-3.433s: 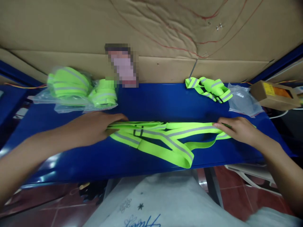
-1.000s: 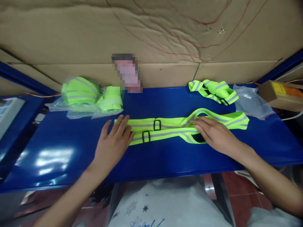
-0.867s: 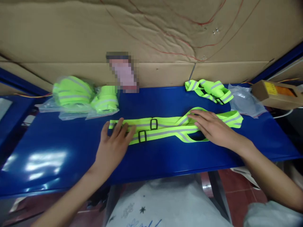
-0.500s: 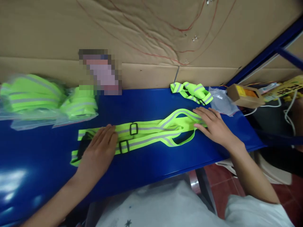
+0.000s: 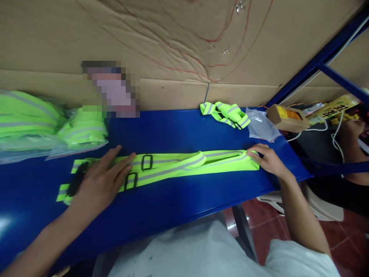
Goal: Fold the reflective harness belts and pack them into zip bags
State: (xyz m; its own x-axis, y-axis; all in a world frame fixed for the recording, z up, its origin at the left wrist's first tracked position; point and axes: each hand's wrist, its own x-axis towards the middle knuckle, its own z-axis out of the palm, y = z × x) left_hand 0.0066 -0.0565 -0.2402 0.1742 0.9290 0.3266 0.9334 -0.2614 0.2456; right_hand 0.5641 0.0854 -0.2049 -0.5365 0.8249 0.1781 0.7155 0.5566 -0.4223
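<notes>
If the right hand point(image 5: 266, 158), pinching one end of the yellow-green reflective strap harness point(image 5: 167, 170), slips while the left hand point(image 5: 101, 180) merely presses with loosely spread fingers, its bands could twist.

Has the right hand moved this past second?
Yes, rightward: the right hand was left of the clear plastic bag and is now in front of it, at the right end of the reflective strap.

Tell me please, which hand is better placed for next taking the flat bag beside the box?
Likely the right hand: though holding the straps, it is close to that bag; the left hand is farther away.
</notes>
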